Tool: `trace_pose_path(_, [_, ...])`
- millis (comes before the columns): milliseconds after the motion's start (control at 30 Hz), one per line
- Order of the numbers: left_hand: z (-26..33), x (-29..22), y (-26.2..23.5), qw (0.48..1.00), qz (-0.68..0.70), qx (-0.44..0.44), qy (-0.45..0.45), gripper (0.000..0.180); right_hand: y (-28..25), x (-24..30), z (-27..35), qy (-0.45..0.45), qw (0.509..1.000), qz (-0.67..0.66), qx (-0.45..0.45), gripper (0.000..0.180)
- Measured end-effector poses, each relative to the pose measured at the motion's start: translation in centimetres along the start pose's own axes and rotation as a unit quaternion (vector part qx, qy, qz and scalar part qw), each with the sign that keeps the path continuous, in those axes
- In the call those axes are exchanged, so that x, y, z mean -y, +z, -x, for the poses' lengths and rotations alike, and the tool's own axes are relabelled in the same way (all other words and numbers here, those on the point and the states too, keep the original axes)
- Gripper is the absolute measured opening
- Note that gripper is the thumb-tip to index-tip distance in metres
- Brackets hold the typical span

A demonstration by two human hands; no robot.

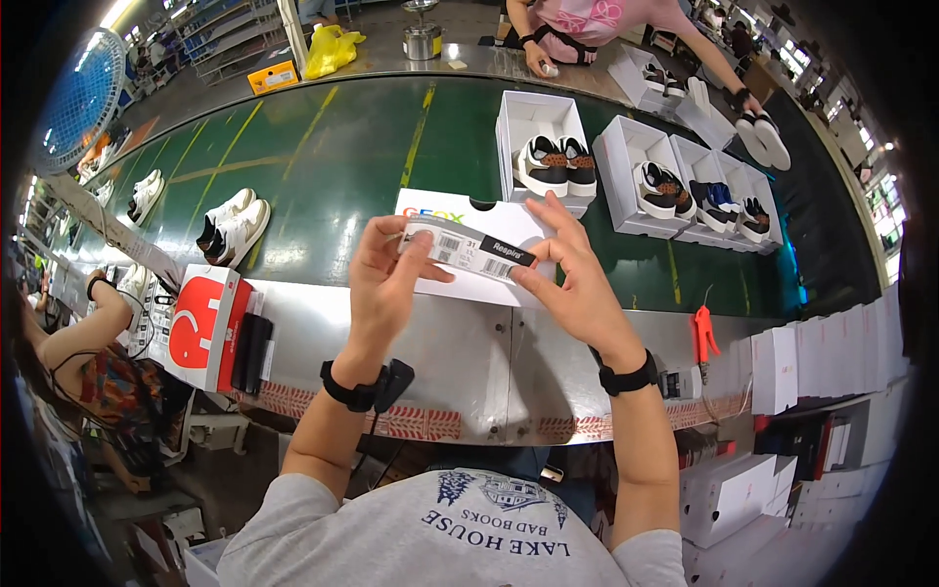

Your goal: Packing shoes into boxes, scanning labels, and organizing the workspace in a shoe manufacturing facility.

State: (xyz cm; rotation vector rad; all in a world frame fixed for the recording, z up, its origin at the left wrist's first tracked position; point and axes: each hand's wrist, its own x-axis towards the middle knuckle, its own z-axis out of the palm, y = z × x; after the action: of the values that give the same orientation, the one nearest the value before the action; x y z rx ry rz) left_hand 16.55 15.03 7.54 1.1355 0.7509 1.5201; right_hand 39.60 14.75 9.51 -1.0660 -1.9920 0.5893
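Over the white box [524, 221], a printed label [466, 250] between two hands.
Left hand [384, 277] and right hand [579, 284] pinch its left and right ends; it looks light, bendy (probably easily creased), best held by its edges.

The printed label strip [460, 250] hides part of the white shoebox [501, 221] behind it; the left hand [383, 279] and right hand [584, 284] cover bits of the strip's ends. The upper edge cuts off the pink-shirted co-worker [611, 18], the lower edge the grey T-shirt [391, 548].
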Motion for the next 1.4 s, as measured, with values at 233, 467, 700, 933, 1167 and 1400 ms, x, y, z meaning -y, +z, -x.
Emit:
trace_pose_path(233, [-0.5,-1.0,-2.5,0.939,-0.323,0.018,0.115,0.007,-1.7,-0.2,0.0,0.010,0.999,0.015,0.052,0.020])
trace_pose_path(467, [-0.9,-0.8,-3.7,0.919,-0.365,0.099,0.107,0.007,-2.6,-0.7,-0.2,0.012,0.995,0.014,0.098,0.022])
trace_pose_path(700, [-1.1,-0.9,-3.2,0.921,-0.368,0.099,0.081,0.008,-2.7,-1.1,-0.3,0.013,0.995,0.024,0.100,0.021])
trace_pose_path(933, [-1.4,0.2,-3.0,0.915,-0.373,0.109,0.110,0.010,-3.3,-1.5,-0.2,0.015,0.995,0.023,0.096,0.022])
trace_pose_path(1167, [-1.3,0.5,-2.3,0.907,-0.395,0.096,0.109,0.011,-3.7,-1.9,-0.2,0.013,0.994,0.008,0.112,0.024])
trace_pose_path(1400, [-1.5,0.6,-1.6,0.900,-0.403,0.115,0.122,0.012,-4.5,-2.4,0.2,-0.036,0.992,0.056,0.103,0.025])
